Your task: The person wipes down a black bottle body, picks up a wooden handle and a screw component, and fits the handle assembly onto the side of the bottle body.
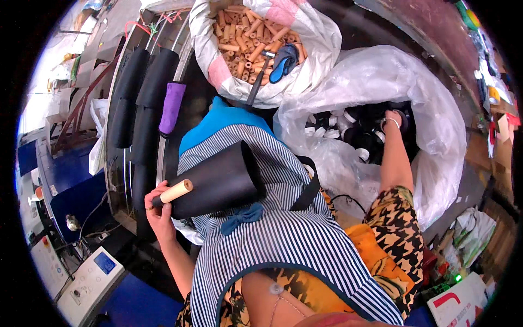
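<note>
A wooden tube with a hole in its end is pinched in my left hand. Its other end looks dark between my fingers. Right beside it, a large black cylinder lies across my striped apron, its hollow end facing right; whether the tube is joined to it I cannot tell. My right hand reaches down into a clear plastic bag, among black parts and white round caps. The fingers of that hand are hidden in the pile.
A white woven sack of wooden tubes stands ahead, with a blue-and-black handled tool lying on them. To the left, black sleeves and a purple cloth roll cover metal rails. A control box sits lower left.
</note>
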Tool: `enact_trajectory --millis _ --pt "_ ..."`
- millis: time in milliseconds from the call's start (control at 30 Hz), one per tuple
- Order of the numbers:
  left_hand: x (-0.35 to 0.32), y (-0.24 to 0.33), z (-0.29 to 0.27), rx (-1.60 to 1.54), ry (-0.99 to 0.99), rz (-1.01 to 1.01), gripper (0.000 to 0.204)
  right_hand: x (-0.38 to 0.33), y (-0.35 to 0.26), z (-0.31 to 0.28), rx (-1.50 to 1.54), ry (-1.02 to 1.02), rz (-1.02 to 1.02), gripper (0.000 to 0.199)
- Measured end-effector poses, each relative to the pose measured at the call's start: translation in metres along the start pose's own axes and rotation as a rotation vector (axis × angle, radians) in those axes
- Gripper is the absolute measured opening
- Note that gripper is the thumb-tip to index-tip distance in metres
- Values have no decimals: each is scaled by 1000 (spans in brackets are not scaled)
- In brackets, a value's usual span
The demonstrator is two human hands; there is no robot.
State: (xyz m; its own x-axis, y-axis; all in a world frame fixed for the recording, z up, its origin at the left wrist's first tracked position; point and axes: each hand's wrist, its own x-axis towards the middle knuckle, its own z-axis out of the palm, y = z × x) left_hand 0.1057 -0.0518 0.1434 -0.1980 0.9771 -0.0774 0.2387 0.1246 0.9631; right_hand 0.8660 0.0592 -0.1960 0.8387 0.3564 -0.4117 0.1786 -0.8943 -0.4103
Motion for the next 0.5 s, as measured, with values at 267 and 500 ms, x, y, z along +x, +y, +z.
enact_trajectory --millis 267,500 --pt "6 -13 15 -198 132 -14 35 -119 -60 -102 69 -789 -20 62" --pt "10 5 26 -432 278 -58 36 -334 -183 -22 131 -985 -1062 43"
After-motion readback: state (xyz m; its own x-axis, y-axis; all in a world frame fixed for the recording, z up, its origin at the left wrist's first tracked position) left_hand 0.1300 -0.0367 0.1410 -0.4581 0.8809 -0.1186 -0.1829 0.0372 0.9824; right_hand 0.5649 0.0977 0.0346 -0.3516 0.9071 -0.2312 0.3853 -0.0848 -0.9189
